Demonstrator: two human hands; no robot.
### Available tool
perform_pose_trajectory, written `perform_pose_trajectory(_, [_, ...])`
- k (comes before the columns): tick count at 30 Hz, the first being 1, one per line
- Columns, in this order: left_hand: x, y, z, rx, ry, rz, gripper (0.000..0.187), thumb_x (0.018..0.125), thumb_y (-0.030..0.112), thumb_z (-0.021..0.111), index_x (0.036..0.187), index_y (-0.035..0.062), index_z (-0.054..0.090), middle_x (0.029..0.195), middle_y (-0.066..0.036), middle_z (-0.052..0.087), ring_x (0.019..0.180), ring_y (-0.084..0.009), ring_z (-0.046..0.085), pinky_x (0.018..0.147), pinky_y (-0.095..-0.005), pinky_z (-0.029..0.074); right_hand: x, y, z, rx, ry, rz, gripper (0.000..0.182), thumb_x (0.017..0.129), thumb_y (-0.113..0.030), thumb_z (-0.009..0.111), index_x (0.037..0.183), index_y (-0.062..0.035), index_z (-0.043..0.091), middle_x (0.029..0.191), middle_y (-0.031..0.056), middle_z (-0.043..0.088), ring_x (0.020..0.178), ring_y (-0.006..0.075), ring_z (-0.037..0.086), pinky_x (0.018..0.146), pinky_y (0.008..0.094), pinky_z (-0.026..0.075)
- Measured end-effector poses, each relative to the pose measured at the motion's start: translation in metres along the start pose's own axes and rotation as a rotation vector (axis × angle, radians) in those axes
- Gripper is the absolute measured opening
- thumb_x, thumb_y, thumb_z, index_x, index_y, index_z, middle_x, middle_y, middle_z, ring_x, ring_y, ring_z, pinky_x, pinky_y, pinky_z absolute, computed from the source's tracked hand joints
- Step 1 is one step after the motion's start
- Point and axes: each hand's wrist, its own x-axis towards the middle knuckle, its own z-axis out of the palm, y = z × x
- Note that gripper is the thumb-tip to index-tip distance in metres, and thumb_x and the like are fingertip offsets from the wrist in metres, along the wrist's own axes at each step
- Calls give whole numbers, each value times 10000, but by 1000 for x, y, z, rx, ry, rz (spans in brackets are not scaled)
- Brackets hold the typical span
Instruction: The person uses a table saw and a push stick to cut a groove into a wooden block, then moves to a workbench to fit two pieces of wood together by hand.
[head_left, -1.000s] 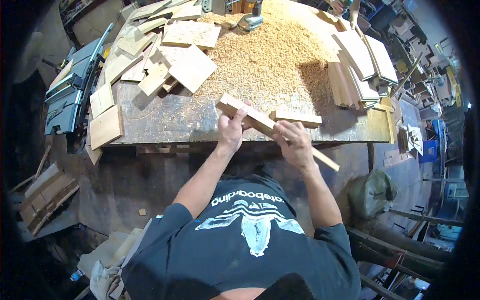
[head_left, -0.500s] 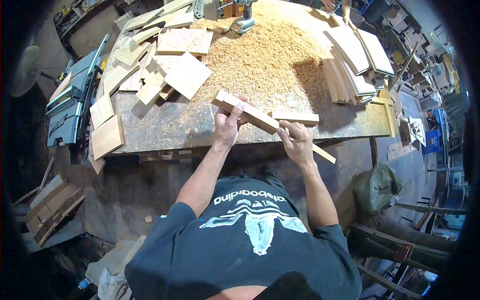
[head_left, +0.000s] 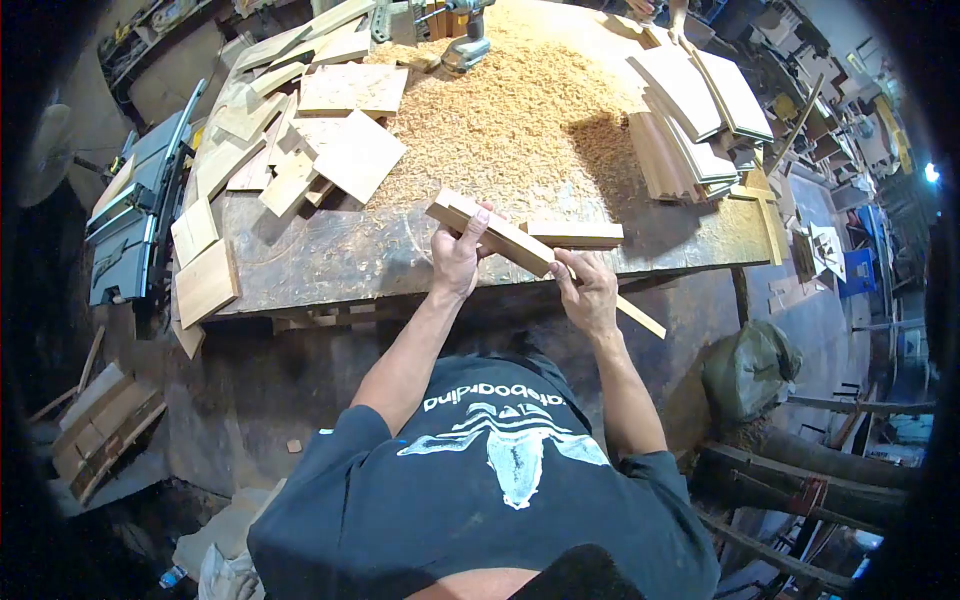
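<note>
My left hand (head_left: 457,262) is closed round the upper-left part of a pale wooden block (head_left: 490,232), its thumb on top. The block is held at a slant above the bench's near edge, with a step or groove along its length. At its lower-right end, my right hand (head_left: 588,288) has thumb and fingers pinched on the wood. Just beyond, a second wooden block (head_left: 580,235) lies on the bench. A thin wooden strip (head_left: 642,318) sticks out past my right wrist; whether my hand holds it is hidden.
Wood shavings cover much of the bench (head_left: 300,265). Loose boards (head_left: 358,157) lie at left and stacked boards (head_left: 685,105) at right. A cordless drill (head_left: 466,48) stands at the back, near another person's hand (head_left: 678,25). A table saw (head_left: 140,225) stands left, a sack (head_left: 750,370) right.
The block has turned slightly in my hands, showing more of its stepped side. My view has shifted a little, so the bench and boards appear further left.
</note>
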Motion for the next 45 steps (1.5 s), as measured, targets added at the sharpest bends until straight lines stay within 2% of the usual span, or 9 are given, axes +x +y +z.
perform_pose_trajectory(10, [5,-7,4,36,97,-129,312,954,210,690,1154,-14,606,981,-115,690,848,-213,711,699,-375,641,-10,5,5,-8,-16,131,219,914,-285,711,1016,-97,761,880,126,709,859,326,687,748,411,533])
perform_pose_trajectory(13, [24,-19,-3,93,197,-183,229,921,167,734,1042,-12,660,938,-85,697,834,-162,694,666,-334,611,-10,5,5,-38,-80,133,308,927,-308,691,1144,-92,727,976,142,706,944,353,656,845,444,508])
perform_pose_trajectory(16, [40,-19,-1,226,275,-19,192,900,138,747,969,-31,688,885,-61,691,704,-130,636,609,-312,508,-15,-1,0,-237,-93,67,642,913,-369,691,1450,-73,501,1260,186,599,1155,400,506,1001,519,391])
perform_pose_trajectory(20, [51,-3,0,522,296,-110,281,874,189,775,997,-53,702,862,-106,714,736,-175,679,640,-334,544,-34,-18,-12,-302,32,39,690,895,-349,715,1448,-11,478,1231,207,600,1136,390,518,981,501,405])
perform_pose_trajectory(27, [64,-1,-3,582,279,-226,343,873,221,768,1048,-61,681,897,-138,717,756,-192,691,660,-339,556,-64,-35,-20,-255,72,42,638,885,-300,732,1398,14,517,1220,195,602,1124,364,532,973,475,408])
perform_pose_trajectory(31, [48,11,13,494,208,-143,312,898,205,727,1043,-65,671,922,-147,711,800,-214,697,690,-360,567,-60,-33,-19,-205,140,24,497,896,-234,711,1324,-10,596,1205,193,613,1086,359,563,933,469,434])
perform_pose_trajectory(39, [43,2,9,549,95,-105,245,884,222,769,969,4,693,879,-54,689,781,-136,643,688,-316,519,-24,-34,-13,-179,76,52,409,905,-216,698,1275,-51,643,1175,158,653,1038,357,615,909,440,492])
perform_pose_trajectory(40, [43,-3,7,492,70,-64,233,887,228,769,928,12,692,859,-44,686,767,-124,640,674,-312,518,-19,-32,-11,-198,115,-7,363,907,-198,699,1244,-65,669,1079,162,678,961,343,652,847,410,531])
perform_pose_trajectory(45, [39,-4,9,438,47,-65,232,886,240,771,907,20,700,833,-33,688,734,-112,635,654,-301,516,-10,-32,-2,-96,4,60,298,932,-219,676,1216,-129,690,972,132,687,827,326,674,742,417,544])
